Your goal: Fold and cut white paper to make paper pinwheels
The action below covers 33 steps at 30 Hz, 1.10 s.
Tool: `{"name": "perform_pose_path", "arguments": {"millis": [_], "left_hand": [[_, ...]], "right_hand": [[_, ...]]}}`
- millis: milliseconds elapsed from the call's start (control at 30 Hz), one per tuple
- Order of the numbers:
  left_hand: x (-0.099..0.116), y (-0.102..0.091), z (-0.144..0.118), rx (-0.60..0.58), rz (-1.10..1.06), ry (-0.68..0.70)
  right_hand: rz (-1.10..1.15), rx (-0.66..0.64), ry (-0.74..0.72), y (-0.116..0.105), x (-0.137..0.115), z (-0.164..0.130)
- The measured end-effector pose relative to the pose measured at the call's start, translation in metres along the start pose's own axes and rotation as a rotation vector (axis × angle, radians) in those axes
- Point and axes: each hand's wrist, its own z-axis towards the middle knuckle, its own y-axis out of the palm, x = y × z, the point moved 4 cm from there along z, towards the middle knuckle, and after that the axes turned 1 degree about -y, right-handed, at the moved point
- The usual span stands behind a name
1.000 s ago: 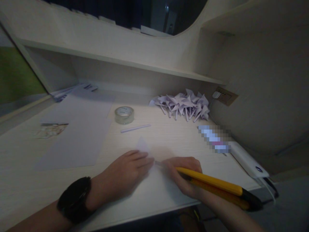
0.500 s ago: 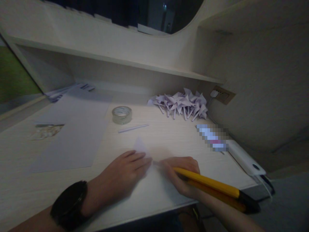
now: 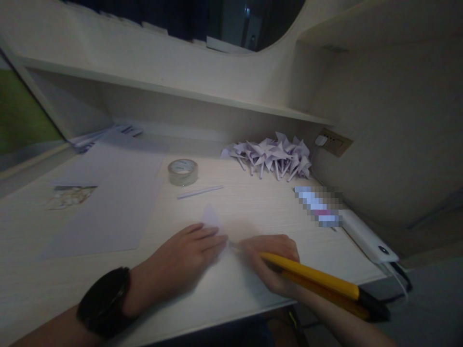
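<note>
Two hands are meeting over a small pale sheet of paper (image 3: 213, 219) lying on the desk (image 3: 253, 202) near its front edge. The paper's far corner is poking up beyond the fingers, while the rest is lying under both hands and looking blurred. The left hand (image 3: 184, 262) is pressing flat on the paper with its fingers stretched out and close together, holding nothing. A dark watch (image 3: 103, 301) is sitting on that wrist. The right hand (image 3: 273, 262) is curling around a yellow utility knife (image 3: 318, 284), whose front end is reaching toward the left fingertips; its dark rear end is sticking out past the desk edge to the right. Whether a blade is touching the paper is too blurred to tell.

Farther back, a thin pale paper stick (image 3: 200, 192) is lying alone on the desk, and a roll of clear tape (image 3: 183, 172) is resting flat just behind it. To the left, large pale sheets (image 3: 108, 202) are covering the desktop, with a small printed card (image 3: 70, 196) beside them. At the back right, a heap of folded lilac paper pinwheels (image 3: 271, 156) is piling up under the shelf (image 3: 173, 91), near a wall socket (image 3: 334, 142). A white power bank (image 3: 367, 236) is lying along the right edge.
</note>
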Motion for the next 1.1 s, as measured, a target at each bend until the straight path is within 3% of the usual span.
{"name": "perform_pose_path", "arguments": {"millis": [767,1100], "left_hand": [[0.002,0.004,0.001,-0.014,-0.010,0.017],[0.004,0.001,0.003,0.011,-0.020,-0.065]], "right_hand": [[0.019,-0.054,0.016,0.000,0.001,0.000],[0.050,0.033,-0.005,-0.003,-0.013,0.009]]}}
